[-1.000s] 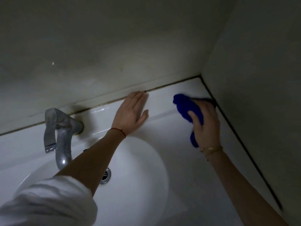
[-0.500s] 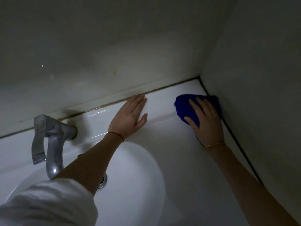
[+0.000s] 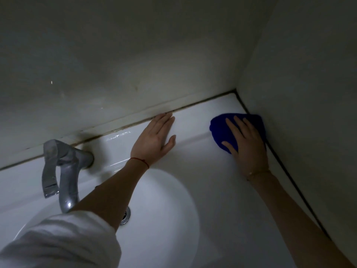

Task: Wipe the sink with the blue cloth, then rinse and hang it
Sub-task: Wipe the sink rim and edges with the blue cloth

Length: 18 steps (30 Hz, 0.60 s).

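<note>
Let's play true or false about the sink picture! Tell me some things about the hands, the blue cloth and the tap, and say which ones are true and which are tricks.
1. The right hand presses the blue cloth flat on the sink ledge near the corner of the walls. True.
2. The left hand is holding the tap. False: it lies flat on the back ledge, apart from the tap.
3. Water is running from the tap. False: no stream shows.
4. The drain sits in the bowl, partly hidden by the left arm. True.
5. The cloth is hanging up. False: it is under the right hand on the sink.
</note>
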Motion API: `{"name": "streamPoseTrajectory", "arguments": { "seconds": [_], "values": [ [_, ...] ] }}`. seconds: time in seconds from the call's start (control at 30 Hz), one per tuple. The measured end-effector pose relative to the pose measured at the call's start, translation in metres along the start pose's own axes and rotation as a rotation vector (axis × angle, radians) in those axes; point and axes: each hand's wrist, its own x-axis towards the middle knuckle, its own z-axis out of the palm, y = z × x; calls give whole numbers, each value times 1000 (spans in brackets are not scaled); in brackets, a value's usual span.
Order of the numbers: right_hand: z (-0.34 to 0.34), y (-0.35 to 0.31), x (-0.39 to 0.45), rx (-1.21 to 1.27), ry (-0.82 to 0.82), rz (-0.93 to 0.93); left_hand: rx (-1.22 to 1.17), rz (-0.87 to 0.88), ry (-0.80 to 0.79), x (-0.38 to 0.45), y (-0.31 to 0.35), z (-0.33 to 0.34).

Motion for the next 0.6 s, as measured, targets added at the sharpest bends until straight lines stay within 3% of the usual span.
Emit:
{"name": "streamPoseTrajectory", "arguments": {
  "seconds": [0.17, 0.43, 0.6],
  "values": [
    [3, -5, 45, 70, -83, 16, -3, 5, -7, 0, -1, 0],
    [-5, 7, -39, -31, 5, 33, 5, 3, -15, -2, -3, 1],
    [0, 2, 7, -3, -25, 10, 15, 3, -14, -2, -3, 2]
  ]
}}
